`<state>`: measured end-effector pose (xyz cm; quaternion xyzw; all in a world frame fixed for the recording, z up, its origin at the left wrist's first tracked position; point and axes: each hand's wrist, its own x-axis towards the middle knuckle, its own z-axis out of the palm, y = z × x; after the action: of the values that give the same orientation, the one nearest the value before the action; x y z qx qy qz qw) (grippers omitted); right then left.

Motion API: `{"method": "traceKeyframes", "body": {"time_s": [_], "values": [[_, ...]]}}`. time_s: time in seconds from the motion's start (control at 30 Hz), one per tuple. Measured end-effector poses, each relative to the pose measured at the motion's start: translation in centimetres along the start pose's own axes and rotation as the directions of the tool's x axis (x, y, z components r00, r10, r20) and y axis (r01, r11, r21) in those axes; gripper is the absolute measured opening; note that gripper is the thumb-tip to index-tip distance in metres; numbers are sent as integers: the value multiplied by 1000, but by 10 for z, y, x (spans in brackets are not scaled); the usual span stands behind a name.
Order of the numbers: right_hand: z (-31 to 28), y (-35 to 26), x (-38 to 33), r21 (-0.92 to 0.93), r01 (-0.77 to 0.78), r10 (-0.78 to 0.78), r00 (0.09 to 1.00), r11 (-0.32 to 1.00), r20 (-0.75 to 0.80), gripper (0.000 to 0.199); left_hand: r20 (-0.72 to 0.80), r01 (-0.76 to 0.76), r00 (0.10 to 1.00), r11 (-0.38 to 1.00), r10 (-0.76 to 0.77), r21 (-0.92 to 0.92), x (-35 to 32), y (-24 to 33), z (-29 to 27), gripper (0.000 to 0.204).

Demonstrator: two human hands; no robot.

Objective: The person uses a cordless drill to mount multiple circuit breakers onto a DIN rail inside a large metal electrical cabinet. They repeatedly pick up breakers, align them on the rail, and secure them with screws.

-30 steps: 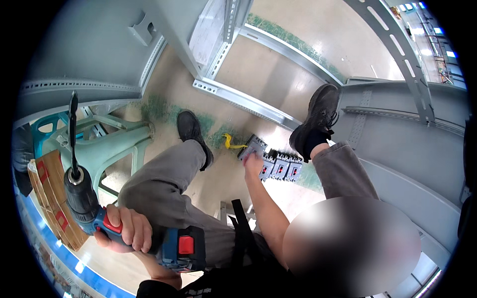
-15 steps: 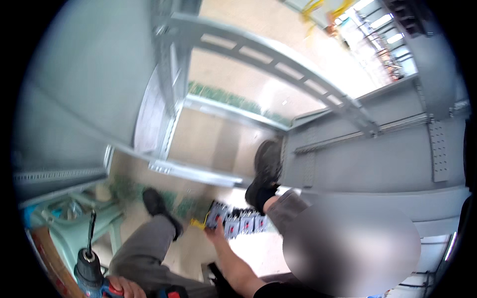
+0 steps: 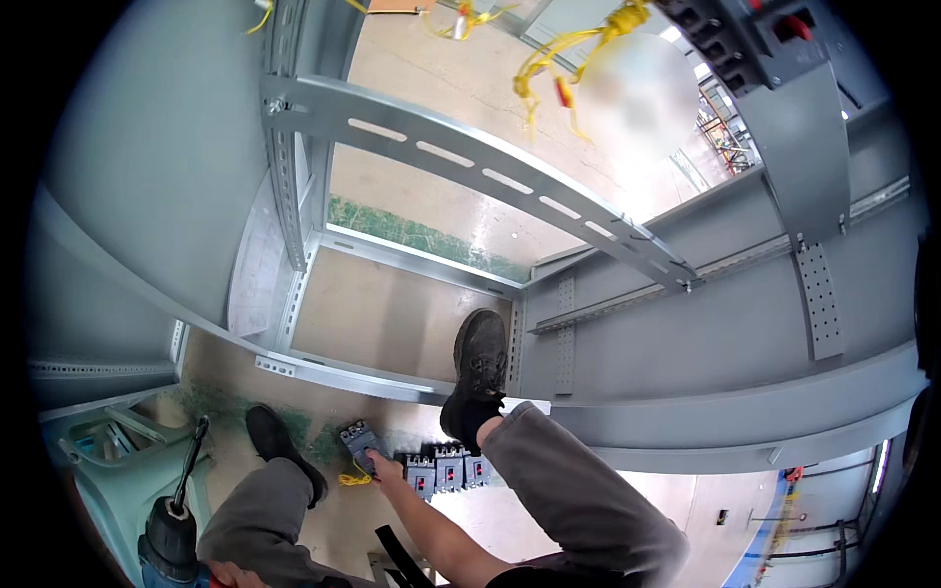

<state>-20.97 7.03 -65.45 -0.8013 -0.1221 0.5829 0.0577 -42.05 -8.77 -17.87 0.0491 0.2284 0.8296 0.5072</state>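
At the lower left, my left hand (image 3: 233,575) is wrapped round a blue and black cordless drill (image 3: 171,537), its long bit (image 3: 192,459) pointing up. My right hand (image 3: 385,467) grips a grey molded-case circuit breaker (image 3: 360,439) by its near end, with a bundle of yellow wire (image 3: 355,479) beside the fingers. Right of that hand stand several similar circuit breakers (image 3: 448,471) in a row, grey with red switch levers. The fingertips under the held breaker are hidden.
A grey metal cabinet frame surrounds me, with a slotted crossbar (image 3: 470,174) and a lower rail (image 3: 368,377). My right shoe (image 3: 480,353) rests over that rail. A pale green stool (image 3: 137,480) stands left. Another breaker (image 3: 750,44) is mounted upper right, near hanging yellow wires (image 3: 578,54).
My right hand has carried the circuit breaker leftward, away from the row of breakers. My left hand still holds the drill. The view has shifted, showing more of the upper mounted breaker.
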Motion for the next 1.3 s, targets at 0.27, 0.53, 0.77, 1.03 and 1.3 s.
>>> {"method": "traceKeyframes", "body": {"time_s": [0.27,0.53,0.77,1.03,1.3], "values": [[-4,-15,-18,-163,-140,154,985,977,78,57,11,31,999,999,-31,13,-2,3,-5,48],[-4,-22,-32,13,-80,75,974,997,213,61,0,1,1000,999,-1,-50,6,2,-4,49],[-26,-3,-41,319,-218,42,877,922,478,53,-290,-117,945,985,149,125,-11,-19,-16,45],[-65,-25,-153,421,-62,-180,840,905,512,38,-151,-116,980,990,128,85,-3,-33,4,39],[-138,-203,-363,707,259,-697,566,658,441,32,-64,-95,992,972,111,217,-5,-44,19,33]]}}
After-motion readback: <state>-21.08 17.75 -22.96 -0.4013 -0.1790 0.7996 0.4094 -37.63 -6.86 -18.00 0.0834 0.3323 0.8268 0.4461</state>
